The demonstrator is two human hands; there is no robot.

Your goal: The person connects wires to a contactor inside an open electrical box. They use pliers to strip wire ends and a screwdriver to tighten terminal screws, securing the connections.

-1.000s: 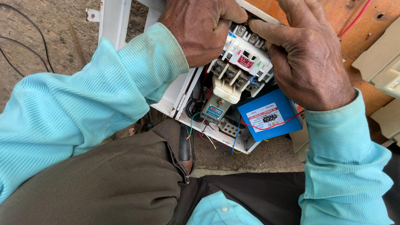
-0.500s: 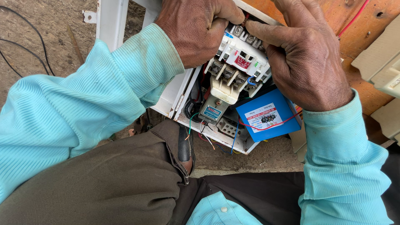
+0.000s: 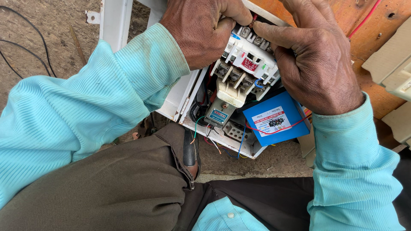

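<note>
At the top of the open white switch box (image 3: 182, 100), the left hand (image 3: 201, 32) and right hand (image 3: 319, 64) pinch what looks like a red wire end (image 3: 253, 20) at the contactor (image 3: 246, 64) terminals. A slip could pull loose neighbouring wires.

Lighting: soft, even daylight; faint shadows only. Focus: sharp at centre. No glare or motion blur. Slight wide-angle stretch toward frame edges.

Bare, gritty dirt ground (image 3: 47, 25) lies under flat daylight, black cables (image 3: 25, 47) trailing across it; an orange-painted wooden board (image 3: 364, 38) stands behind.
</note>
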